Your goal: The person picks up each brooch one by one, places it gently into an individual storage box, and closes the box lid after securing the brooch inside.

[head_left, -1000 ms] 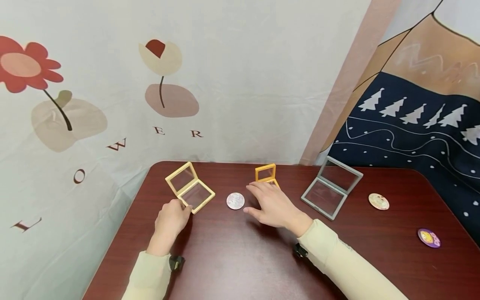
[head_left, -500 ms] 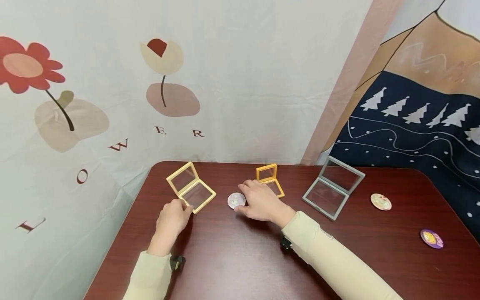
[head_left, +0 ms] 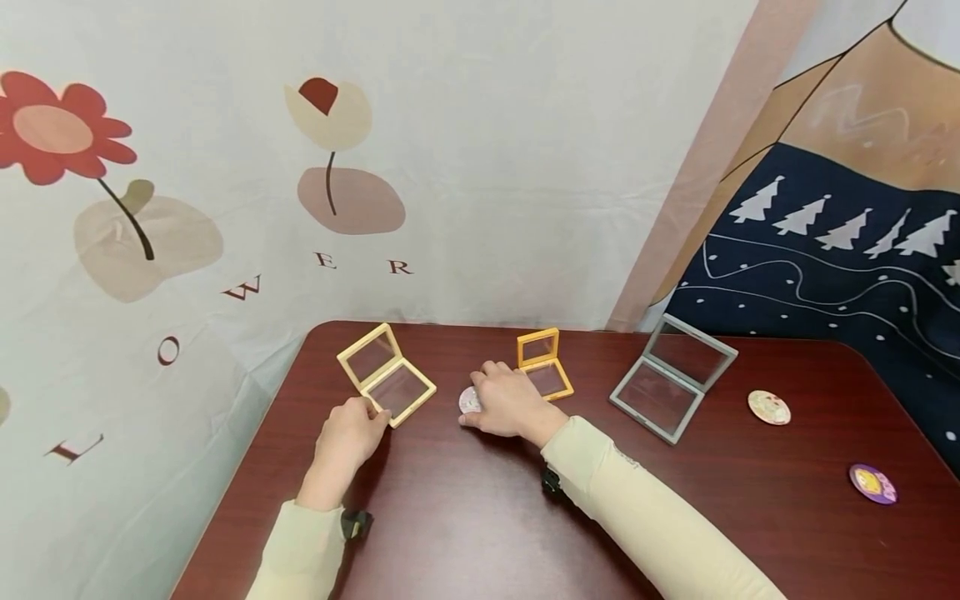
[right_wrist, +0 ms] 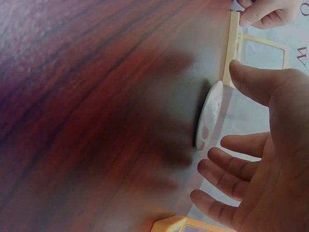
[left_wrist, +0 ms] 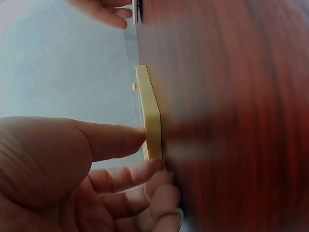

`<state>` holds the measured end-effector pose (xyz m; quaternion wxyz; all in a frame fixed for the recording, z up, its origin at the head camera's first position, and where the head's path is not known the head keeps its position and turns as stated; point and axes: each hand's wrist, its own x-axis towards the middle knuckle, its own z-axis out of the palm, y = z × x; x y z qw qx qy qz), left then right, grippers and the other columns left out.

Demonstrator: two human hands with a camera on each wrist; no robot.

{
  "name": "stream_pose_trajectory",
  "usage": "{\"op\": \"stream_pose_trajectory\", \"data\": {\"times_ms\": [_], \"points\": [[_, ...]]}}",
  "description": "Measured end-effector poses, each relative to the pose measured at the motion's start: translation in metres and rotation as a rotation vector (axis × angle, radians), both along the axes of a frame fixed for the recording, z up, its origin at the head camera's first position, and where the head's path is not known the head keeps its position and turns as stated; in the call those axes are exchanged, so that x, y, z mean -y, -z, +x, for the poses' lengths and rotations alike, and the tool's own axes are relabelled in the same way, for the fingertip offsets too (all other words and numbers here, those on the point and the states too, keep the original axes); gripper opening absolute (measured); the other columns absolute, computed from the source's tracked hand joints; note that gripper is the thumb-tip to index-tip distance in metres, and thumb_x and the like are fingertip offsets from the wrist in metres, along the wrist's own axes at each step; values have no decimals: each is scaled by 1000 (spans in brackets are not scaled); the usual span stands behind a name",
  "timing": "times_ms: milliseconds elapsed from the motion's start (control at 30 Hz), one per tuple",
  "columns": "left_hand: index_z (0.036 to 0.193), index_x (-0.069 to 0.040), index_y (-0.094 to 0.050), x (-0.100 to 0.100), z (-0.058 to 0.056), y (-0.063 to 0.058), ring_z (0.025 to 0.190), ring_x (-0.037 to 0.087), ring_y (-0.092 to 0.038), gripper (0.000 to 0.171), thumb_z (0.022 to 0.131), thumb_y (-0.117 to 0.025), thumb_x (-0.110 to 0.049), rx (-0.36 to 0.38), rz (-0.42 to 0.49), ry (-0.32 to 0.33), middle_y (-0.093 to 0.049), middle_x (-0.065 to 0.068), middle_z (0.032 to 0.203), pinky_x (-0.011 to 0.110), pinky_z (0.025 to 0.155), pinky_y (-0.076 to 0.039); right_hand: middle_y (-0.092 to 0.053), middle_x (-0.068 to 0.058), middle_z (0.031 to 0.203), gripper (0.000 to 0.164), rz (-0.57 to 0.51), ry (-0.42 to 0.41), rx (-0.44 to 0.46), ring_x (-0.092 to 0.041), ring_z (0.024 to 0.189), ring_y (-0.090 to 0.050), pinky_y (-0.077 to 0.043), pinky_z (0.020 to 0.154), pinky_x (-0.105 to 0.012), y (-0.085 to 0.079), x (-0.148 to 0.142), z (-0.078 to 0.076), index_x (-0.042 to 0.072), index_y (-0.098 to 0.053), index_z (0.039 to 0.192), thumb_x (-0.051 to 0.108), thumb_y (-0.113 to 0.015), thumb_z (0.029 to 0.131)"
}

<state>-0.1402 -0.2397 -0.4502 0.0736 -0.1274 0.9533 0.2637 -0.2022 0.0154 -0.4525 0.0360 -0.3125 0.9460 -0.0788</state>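
Note:
My left hand point(head_left: 348, 437) pinches the front corner of a pale yellow hinged display case point(head_left: 381, 375) with clear panes, whose lid stands raised. In the left wrist view, the thumb lies on top of the case's edge point(left_wrist: 153, 125) and the fingers are curled beneath. Over a pinkish-white round badge point(head_left: 468, 401) my right hand point(head_left: 506, 404) reaches, covering part of it in the head view. The right wrist view shows that badge point(right_wrist: 210, 116) flat on the table, with spread, slightly bent fingers point(right_wrist: 227, 179) near it but apart.
A small orange hinged case point(head_left: 538, 363) stands behind my right hand, lid up. To the right is a larger grey case point(head_left: 673, 375), also raised. A cream round badge point(head_left: 769, 407) and a purple one point(head_left: 873, 484) lie on the dark red table point(head_left: 450, 533).
My right hand has moved left from in front of the orange case to the pinkish-white badge, uncovering that case. The left hand keeps its grip on the pale yellow case.

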Motion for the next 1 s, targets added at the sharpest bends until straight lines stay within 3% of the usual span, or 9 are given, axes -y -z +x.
{"op": "stream_pose_trajectory", "data": {"times_ms": [333,600,833,1000], "points": [[78,-11,-65,0,-1,-1,70,30,-58,27,101,-66,-27,-10,3,17,-58,9,71,42,59,-44,-62,-9,112,57,10,10,28,-27,107,-57,-52,88,-45,4,-1,-4,5,-70,126,49,-79,91],[78,-11,-68,-1,2,-3,71,29,-57,26,100,-68,-25,-4,17,22,-59,9,73,42,60,-44,-57,-4,95,32,-41,-40,9,-22,92,-56,-50,74,-36,4,-5,-1,10,-72,96,39,-81,84],[73,-9,-68,-3,2,-2,66,26,-55,26,97,-71,-19,-17,29,51,-57,7,68,39,59,-44,-57,-1,93,38,-107,-81,-27,-18,87,-53,-46,71,-31,0,-14,1,8,-73,103,38,-78,80],[69,-10,-63,-4,3,-5,66,25,-54,29,96,-72,-17,-7,19,66,-56,6,67,38,60,-44,-61,-3,99,49,-178,-93,-59,-19,90,-56,-50,74,-33,-10,-18,3,5,-73,113,38,-75,77]]}}
